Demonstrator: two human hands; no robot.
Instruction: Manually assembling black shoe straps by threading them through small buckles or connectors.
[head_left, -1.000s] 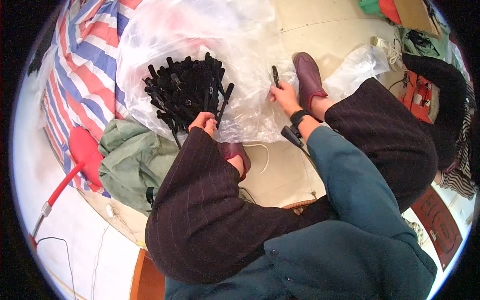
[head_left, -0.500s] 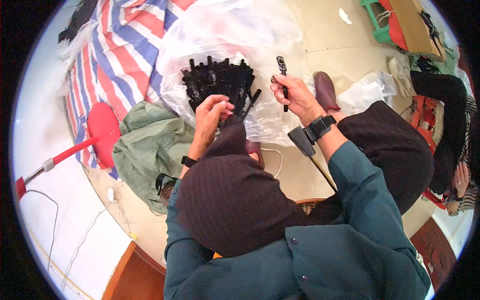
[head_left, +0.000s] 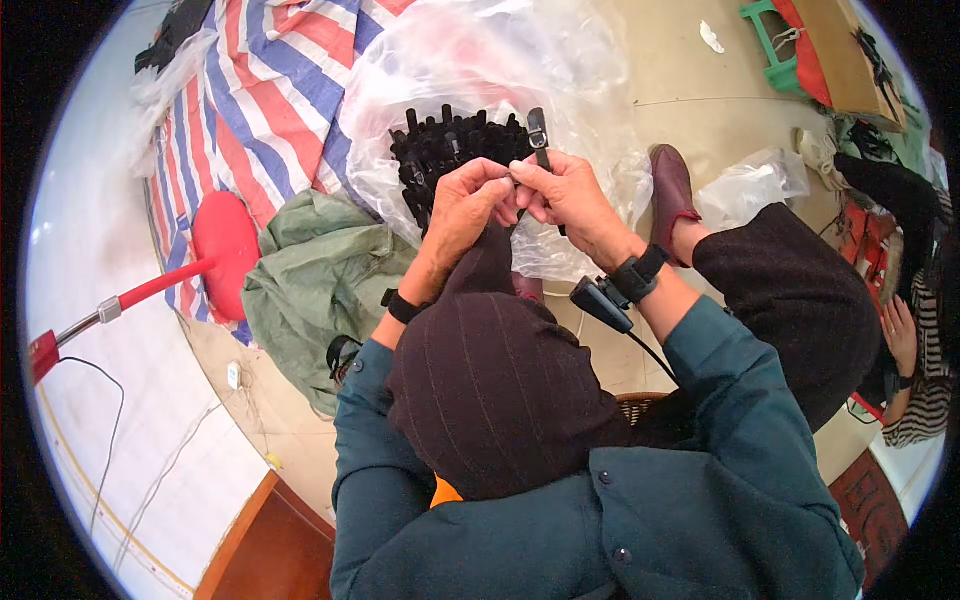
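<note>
My right hand (head_left: 575, 200) is closed round a short black strap (head_left: 541, 152). The strap's buckle end stands up above my fingers, and its other end pokes out below them. Thumb and fingers of my left hand (head_left: 468, 208) are pinched together, meeting the fingertips of my right hand. Whatever small thing lies between the fingertips is too small and hidden to make out. Just beyond my left hand, a heap of black straps (head_left: 450, 148) lies on a clear plastic sheet (head_left: 500, 60), partly covered by that hand.
A striped tarp (head_left: 255, 110) spreads at the far left, beside a red round stand base (head_left: 222, 255) and a green cloth (head_left: 320, 250). My knees frame the work. At right are a plastic bag (head_left: 755, 185), a cardboard box (head_left: 868, 65) and another person's hand (head_left: 900, 335).
Both hands have come together: my right hand moved left with the strap, my left hand moved right and slightly up. The whole view has shifted slightly.
</note>
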